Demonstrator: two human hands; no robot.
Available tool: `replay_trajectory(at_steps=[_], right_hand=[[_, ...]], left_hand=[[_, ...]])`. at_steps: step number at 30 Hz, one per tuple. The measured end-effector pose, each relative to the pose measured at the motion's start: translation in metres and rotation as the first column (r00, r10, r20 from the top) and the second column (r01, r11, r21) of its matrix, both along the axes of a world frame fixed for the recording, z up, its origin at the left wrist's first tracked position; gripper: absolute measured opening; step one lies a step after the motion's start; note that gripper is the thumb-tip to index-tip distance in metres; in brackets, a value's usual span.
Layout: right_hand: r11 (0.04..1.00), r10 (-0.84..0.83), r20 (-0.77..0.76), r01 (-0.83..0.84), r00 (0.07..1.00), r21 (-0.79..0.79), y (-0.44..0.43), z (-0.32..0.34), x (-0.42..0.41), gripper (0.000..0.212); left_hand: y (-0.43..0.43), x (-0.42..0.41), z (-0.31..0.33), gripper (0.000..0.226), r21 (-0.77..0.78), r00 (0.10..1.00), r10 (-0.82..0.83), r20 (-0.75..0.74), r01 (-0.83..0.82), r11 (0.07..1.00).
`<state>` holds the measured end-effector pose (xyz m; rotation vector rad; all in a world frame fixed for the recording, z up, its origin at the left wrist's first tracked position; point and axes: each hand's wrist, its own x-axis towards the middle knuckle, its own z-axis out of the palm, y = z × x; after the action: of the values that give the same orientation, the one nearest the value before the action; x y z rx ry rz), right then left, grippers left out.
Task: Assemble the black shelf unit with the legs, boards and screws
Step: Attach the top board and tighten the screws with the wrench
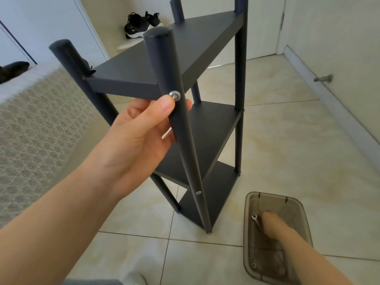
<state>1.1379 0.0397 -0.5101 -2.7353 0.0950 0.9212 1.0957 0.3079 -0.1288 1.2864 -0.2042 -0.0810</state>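
Observation:
The black shelf unit (207, 128) stands on the tiled floor with three boards and round legs. My left hand (141, 132) grips the near leg (181, 124), thumb beside a silver screw with washer (174, 95) at the top board; a silver metal piece shows under my fingers. Lower on the same leg sits another screw (198, 192). My right hand (271, 224) reaches into a brown translucent bin (246, 243) and touches a small silver wrench (256, 221); its fingers are blurred and I cannot see whether they hold the tool.
A bed with a patterned cover (41, 124) is at the left, close to the shelf. Black shoes (141, 23) lie at the back by the wall. A door with a floor stopper (323, 78) is at the right. A small washer (254, 265) lies in the bin.

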Motion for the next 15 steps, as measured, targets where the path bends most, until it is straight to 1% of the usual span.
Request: replay_trajectory(at_steps=[2,4,6,7,9,12,15], right_hand=[[1.000,0.008,0.022,-0.007,1.000,-0.012,0.001,-0.002,0.000,0.029],[1.000,0.018,0.057,-0.017,0.998,-0.019,0.002,-0.004,0.001,0.029],[0.999,0.032,0.086,-0.029,0.996,-0.035,0.003,-0.007,0.000,0.028],[0.998,0.042,0.104,-0.037,0.994,-0.049,0.003,-0.009,-0.001,0.027],[0.995,0.066,0.129,-0.055,0.989,-0.089,0.003,-0.012,-0.002,0.027],[0.986,0.110,0.155,-0.089,0.982,-0.141,0.006,-0.017,-0.004,0.030],[0.969,0.175,0.175,-0.138,0.969,-0.205,0.006,-0.022,-0.004,0.034]], left_hand=[[-0.001,0.000,0.002,0.011,-0.001,1.000,0.000,-0.002,0.000,1.000],[-0.001,0.000,0.002,0.003,-0.020,1.000,-0.002,-0.007,0.002,1.000],[-0.002,-0.001,0.003,0.007,-0.039,1.000,0.001,-0.012,-0.001,0.999],[-0.002,0.000,0.003,0.004,-0.040,1.000,0.008,-0.013,-0.008,0.999],[-0.003,0.000,0.002,0.009,-0.029,1.000,0.012,-0.014,-0.013,1.000],[-0.003,0.000,0.003,0.006,-0.029,1.000,0.021,-0.021,-0.022,0.999],[-0.004,-0.002,0.004,0.014,-0.057,0.999,0.018,-0.033,-0.019,0.998]])
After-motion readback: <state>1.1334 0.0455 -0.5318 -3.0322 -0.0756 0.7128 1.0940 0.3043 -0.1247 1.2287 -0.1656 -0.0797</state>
